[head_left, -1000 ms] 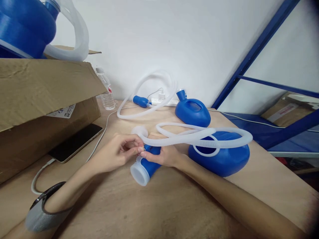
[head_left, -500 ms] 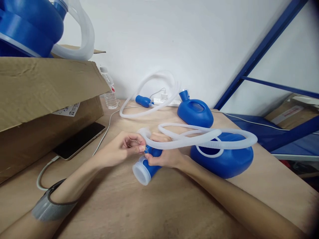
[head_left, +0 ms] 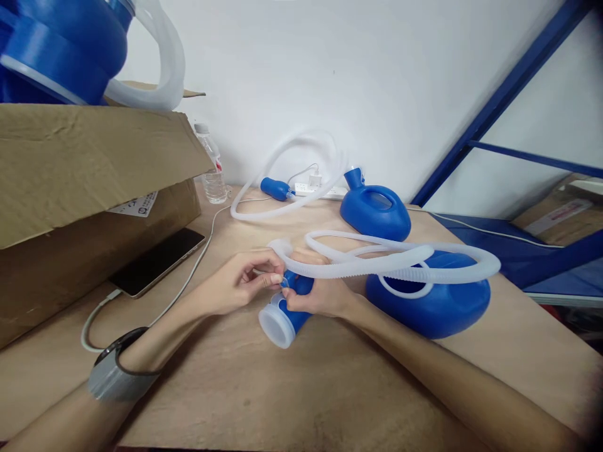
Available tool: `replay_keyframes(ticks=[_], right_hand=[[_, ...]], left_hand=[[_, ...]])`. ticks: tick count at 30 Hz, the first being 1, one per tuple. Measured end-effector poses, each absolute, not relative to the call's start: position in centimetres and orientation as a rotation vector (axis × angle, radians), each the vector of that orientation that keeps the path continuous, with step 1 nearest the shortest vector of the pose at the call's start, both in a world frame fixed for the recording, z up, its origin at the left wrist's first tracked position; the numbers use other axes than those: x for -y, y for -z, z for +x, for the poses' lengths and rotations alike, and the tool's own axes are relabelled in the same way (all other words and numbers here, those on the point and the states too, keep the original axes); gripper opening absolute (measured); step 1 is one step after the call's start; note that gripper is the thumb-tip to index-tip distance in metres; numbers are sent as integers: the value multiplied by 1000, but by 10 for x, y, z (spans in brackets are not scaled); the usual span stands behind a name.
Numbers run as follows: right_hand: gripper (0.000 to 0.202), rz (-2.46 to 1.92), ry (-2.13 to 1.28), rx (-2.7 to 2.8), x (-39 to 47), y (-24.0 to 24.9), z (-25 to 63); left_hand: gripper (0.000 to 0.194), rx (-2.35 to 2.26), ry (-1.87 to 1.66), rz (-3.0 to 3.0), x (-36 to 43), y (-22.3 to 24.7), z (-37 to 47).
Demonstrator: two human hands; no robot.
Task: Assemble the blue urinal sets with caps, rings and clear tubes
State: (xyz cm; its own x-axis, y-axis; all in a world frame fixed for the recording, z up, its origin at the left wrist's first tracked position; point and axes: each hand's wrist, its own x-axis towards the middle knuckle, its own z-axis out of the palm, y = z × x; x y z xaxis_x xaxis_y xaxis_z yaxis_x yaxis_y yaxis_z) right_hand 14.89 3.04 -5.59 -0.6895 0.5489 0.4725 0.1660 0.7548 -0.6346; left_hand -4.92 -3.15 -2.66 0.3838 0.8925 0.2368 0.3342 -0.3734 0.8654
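Note:
My right hand (head_left: 325, 295) is wrapped around a blue plastic urinal head (head_left: 301, 321), a short tube whose near end carries a translucent white cap (head_left: 276, 326). At its upper side, my left hand (head_left: 252, 279) pinches a small tab (head_left: 284, 283) between thumb and forefinger; the tab's exact shape is too small to make out. A translucent corrugated hose (head_left: 348, 269) runs from behind the fingers and loops off to the right. Part of it lies over a blue urinal bottle (head_left: 452, 307), whose round opening has a white ring (head_left: 428, 289).
Behind stand another blue urinal bottle (head_left: 377, 213), a second blue head (head_left: 276, 188) with hose, a power strip (head_left: 325, 191) and a water bottle (head_left: 215, 179). At left are a phone (head_left: 160, 260) with its cable and a cardboard box (head_left: 94, 157). A blue rack (head_left: 509, 100) rises at right.
The whole view has shifted slightly, so things appear a little further right. Both hands keep the same hold on the blue head and its tab.

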Motion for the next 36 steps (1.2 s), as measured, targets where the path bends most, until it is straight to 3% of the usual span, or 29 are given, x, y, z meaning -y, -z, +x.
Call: replay_keyframes(ticks=[11,36], right_hand=[[17,-580,-639,2258,-30,54,148],[13,-595,-566,2277,-28,58,150]], left_hand=[[17,-1134,-922,2415,36,22,-48],[22,-1226,-1137,2516,39,46,-33]])
